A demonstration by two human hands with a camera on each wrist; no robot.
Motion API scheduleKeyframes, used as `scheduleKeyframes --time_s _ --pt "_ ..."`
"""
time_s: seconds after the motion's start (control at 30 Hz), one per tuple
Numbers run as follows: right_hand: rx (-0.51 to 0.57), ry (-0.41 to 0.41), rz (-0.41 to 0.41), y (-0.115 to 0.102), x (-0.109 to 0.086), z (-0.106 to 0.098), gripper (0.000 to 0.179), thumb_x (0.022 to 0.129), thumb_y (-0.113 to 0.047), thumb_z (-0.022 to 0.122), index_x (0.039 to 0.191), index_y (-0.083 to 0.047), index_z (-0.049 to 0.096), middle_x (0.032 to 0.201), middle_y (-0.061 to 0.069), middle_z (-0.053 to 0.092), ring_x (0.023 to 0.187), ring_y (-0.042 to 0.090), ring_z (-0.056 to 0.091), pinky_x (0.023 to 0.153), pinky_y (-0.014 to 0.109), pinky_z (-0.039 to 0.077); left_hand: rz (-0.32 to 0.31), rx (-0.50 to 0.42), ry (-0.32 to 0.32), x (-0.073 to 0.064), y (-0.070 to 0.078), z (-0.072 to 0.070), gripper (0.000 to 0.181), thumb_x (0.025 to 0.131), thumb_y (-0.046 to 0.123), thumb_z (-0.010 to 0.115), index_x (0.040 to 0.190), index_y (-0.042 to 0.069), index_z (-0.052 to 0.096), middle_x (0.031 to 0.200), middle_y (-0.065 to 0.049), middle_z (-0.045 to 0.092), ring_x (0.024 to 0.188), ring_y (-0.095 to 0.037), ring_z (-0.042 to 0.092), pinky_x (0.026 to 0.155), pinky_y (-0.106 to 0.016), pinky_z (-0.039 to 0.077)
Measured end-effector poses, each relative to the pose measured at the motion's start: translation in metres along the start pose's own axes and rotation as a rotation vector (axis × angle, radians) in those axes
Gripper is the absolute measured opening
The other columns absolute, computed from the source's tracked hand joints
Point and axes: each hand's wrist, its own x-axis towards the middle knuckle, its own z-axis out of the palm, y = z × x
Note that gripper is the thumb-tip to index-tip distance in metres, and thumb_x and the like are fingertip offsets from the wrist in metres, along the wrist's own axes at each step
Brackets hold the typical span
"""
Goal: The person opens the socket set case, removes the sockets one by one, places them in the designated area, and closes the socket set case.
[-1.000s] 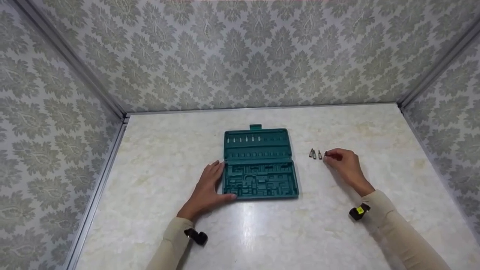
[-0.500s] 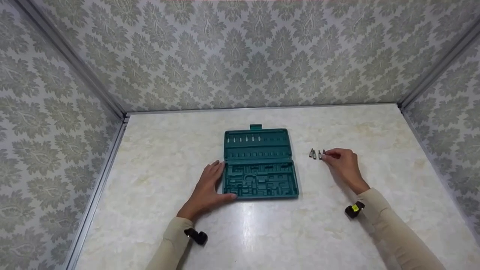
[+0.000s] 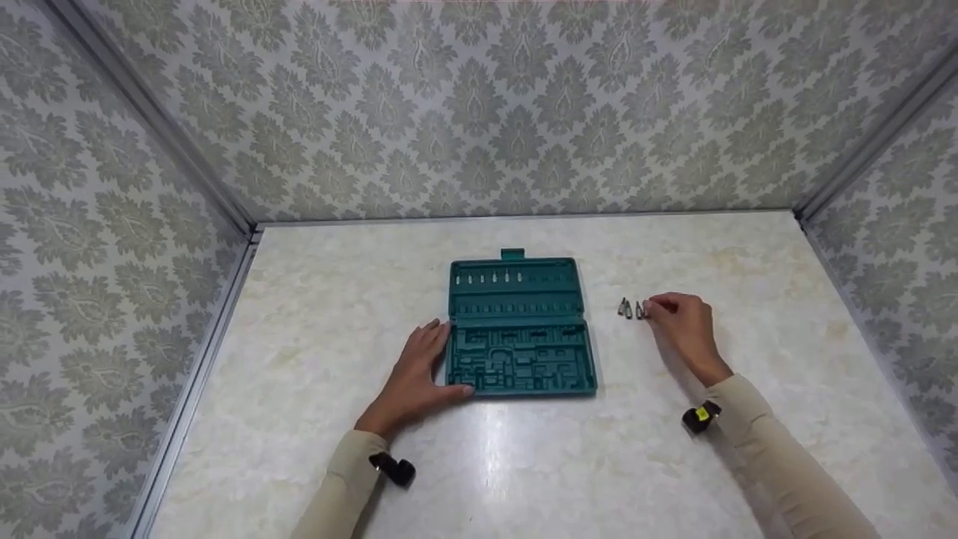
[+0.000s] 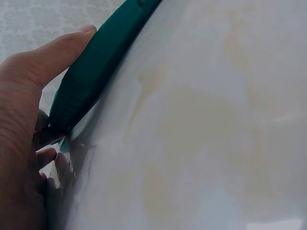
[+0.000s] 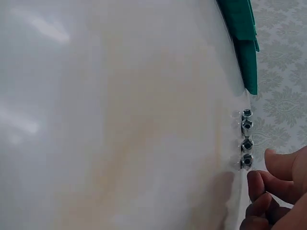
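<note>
A green plastic socket set case (image 3: 516,298) lies spread flat on the table, hinge across the middle. My left hand (image 3: 413,378) rests at its front left corner, thumb on the front rim, fingers along the left side; in the left wrist view the thumb (image 4: 60,50) lies straight against the case wall. To the right of the case, several small metal bit sockets (image 3: 629,308) with tapered tips lie in a row. My right hand (image 3: 685,326) is at the row's right end. In the right wrist view its thumb and index finger are apart, beside the nearest socket (image 5: 247,160).
Several small silver bits (image 3: 483,278) sit in the upper row of the case lid, left of vacant slots. Many moulded recesses fill the lower half. The marbled tabletop (image 3: 314,299) meets patterned wall panels (image 3: 479,112) at the back and sides.
My right hand has moved slightly left and set a bit socket down at the right end of the row. The left hand and the case have stayed in place.
</note>
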Motion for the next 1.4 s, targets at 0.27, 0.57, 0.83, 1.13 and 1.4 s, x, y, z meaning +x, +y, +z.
scheduleKeyframes --time_s 0.27,0.57,0.83,1.13,1.4 --pt "0.065 -0.103 -0.092 -0.036 0.014 0.017 0.023 0.108 -0.017 0.074 0.118 0.002 0.082 0.106 0.017 0.080 0.085 0.028 0.067 0.067 0.019 0.052 0.008 -0.010 0.010 -0.001 -0.003 -0.003 0.127 0.080 0.074 0.084 0.177 0.018 0.023 0.183 -0.008 0.023 0.170 -0.035 0.009 0.136 -0.058 0.011" --pt "0.086 -0.235 -0.176 -0.078 0.026 0.043 0.027 0.108 -0.015 0.074 0.126 0.004 0.078 0.118 0.016 0.079 0.105 0.030 0.072 0.093 0.045 0.058 0.009 -0.019 0.005 -0.001 -0.003 -0.005 0.127 0.081 0.071 0.085 0.177 0.016 0.023 0.183 -0.010 0.022 0.170 -0.036 0.007 0.136 -0.059 0.011" --pt "0.107 -0.321 -0.211 -0.096 0.040 0.059 0.031 0.108 -0.016 0.073 0.131 0.005 0.076 0.122 0.017 0.076 0.110 0.031 0.069 0.096 0.050 0.058 0.013 -0.031 -0.001 0.000 0.000 -0.003 0.126 0.081 0.069 0.086 0.177 0.015 0.024 0.183 -0.009 0.024 0.170 -0.037 0.009 0.135 -0.061 0.012" --pt "0.096 -0.396 -0.237 -0.104 0.051 0.084 0.036 0.108 -0.016 0.074 0.136 0.006 0.072 0.129 0.021 0.071 0.116 0.034 0.069 0.102 0.054 0.057 -0.012 -0.015 -0.010 0.000 0.004 -0.001 0.127 0.080 0.074 0.085 0.178 0.020 0.024 0.183 -0.005 0.022 0.171 -0.035 0.008 0.135 -0.061 0.013" --pt "0.076 -0.420 -0.290 -0.112 0.057 0.103 0.034 0.108 -0.012 0.073 0.136 0.008 0.072 0.130 0.024 0.070 0.118 0.038 0.068 0.103 0.057 0.056 0.038 -0.017 -0.003 0.000 0.003 -0.003 0.126 0.082 0.071 0.085 0.177 0.015 0.024 0.182 -0.009 0.025 0.170 -0.037 0.010 0.135 -0.061 0.013"
